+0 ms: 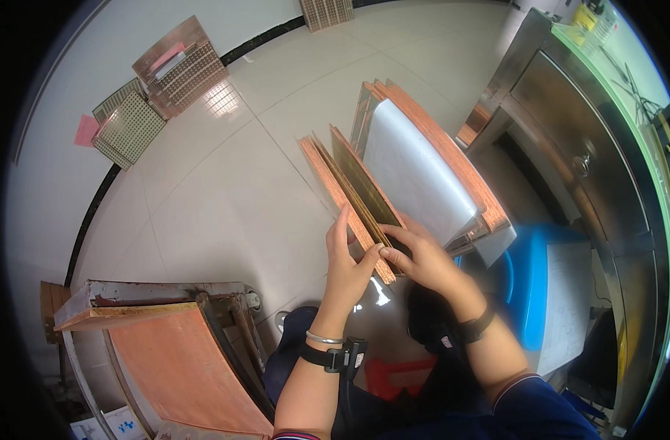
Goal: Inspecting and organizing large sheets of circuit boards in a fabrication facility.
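Observation:
In front of me a stack of thin copper-edged panels point(346, 194) stands on edge, fanned apart at the top. My left hand point(344, 257) is closed round its near left side, thumb at the front edge. My right hand point(423, 258) grips the near right end, its fingers reaching into the gap beside a separate dark olive panel point(360, 169). Both thumbs meet close together at the panel edges. Just to the right leans a larger stack of copper-edged boards point(452, 150) with a smooth pale grey sheet point(415, 169) on its face; neither hand touches it.
At the lower left stands a worn cart with an orange-brown board point(184, 359). A blue plastic bin point(529, 286) is beside a metal cabinet point(569, 139) on the right. Patterned panels point(181, 73) lean on the far left wall. Something red point(397, 375) shows between my legs.

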The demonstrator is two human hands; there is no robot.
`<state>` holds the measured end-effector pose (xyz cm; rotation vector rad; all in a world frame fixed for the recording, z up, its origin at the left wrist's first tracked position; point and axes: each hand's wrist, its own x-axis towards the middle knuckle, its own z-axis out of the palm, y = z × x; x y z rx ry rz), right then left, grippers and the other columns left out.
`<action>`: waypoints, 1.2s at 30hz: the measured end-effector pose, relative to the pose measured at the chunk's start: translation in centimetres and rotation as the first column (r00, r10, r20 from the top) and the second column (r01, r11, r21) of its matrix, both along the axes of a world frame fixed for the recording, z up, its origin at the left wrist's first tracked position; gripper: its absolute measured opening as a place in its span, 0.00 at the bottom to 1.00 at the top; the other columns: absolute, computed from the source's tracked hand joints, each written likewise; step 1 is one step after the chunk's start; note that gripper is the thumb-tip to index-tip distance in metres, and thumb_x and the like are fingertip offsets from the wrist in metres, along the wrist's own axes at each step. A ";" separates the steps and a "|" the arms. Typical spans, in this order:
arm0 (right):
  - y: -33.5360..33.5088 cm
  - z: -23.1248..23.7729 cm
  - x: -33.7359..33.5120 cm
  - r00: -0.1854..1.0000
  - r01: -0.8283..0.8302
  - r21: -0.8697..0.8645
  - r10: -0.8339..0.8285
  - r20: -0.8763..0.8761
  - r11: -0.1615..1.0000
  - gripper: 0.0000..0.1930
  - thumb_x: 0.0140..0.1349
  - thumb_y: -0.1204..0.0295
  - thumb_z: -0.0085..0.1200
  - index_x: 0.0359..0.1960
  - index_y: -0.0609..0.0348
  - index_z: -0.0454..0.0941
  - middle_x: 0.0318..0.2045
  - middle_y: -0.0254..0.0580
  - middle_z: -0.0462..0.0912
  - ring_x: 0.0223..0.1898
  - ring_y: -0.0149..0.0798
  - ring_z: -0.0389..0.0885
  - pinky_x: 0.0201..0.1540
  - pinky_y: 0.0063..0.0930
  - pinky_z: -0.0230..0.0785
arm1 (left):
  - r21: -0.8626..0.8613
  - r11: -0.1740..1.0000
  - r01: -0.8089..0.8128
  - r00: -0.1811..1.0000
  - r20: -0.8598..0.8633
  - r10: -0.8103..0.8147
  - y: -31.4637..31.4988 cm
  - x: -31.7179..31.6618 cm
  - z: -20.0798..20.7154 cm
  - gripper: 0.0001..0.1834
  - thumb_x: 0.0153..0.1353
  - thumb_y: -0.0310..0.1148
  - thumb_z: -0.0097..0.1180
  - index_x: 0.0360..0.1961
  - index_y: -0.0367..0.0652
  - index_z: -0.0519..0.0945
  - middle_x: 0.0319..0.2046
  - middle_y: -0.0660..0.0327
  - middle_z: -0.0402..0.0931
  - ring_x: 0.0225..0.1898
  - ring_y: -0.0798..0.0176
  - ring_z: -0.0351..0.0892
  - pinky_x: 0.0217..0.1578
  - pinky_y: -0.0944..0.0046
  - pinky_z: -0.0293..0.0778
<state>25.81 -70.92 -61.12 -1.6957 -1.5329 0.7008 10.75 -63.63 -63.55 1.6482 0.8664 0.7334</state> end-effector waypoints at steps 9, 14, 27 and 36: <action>0.1 0.0 0.0 1.000 0.014 -0.006 -0.014 -0.013 1.000 0.22 0.57 0.64 0.57 0.50 0.66 0.74 0.60 0.56 0.65 0.58 0.57 0.66 0.59 0.41 0.59 | 0.089 0.996 0.024 1.000 0.009 -0.025 0.1 0.0 -0.3 0.41 0.57 0.28 0.55 0.68 0.44 0.46 0.60 0.47 0.52 0.60 0.50 0.54 0.59 0.55 0.59; 0.1 0.2 0.0 1.000 0.018 -0.038 -0.019 -0.022 0.999 0.22 0.57 0.65 0.57 0.51 0.64 0.73 0.59 0.57 0.65 0.58 0.57 0.66 0.59 0.41 0.59 | 0.002 1.000 0.020 1.000 0.008 -0.020 0.0 0.0 -0.3 0.41 0.57 0.28 0.55 0.68 0.44 0.46 0.60 0.47 0.52 0.60 0.50 0.54 0.59 0.54 0.58; 0.2 0.3 0.1 1.000 -0.024 -0.004 0.024 -0.015 1.000 0.22 0.60 0.66 0.54 0.54 0.62 0.70 0.55 0.55 0.69 0.57 0.54 0.68 0.58 0.38 0.59 | 0.006 1.000 0.025 1.000 0.006 -0.025 -0.1 0.0 -0.2 0.41 0.57 0.27 0.54 0.68 0.44 0.45 0.61 0.46 0.51 0.62 0.48 0.52 0.61 0.53 0.56; 0.2 0.1 0.1 0.999 -0.033 -0.012 0.033 -0.025 0.999 0.21 0.61 0.68 0.53 0.54 0.63 0.70 0.57 0.55 0.67 0.58 0.54 0.66 0.60 0.37 0.58 | -0.002 1.000 0.016 1.000 -0.001 -0.016 0.0 0.0 -0.2 0.41 0.57 0.27 0.54 0.68 0.45 0.46 0.60 0.47 0.51 0.60 0.50 0.54 0.59 0.56 0.59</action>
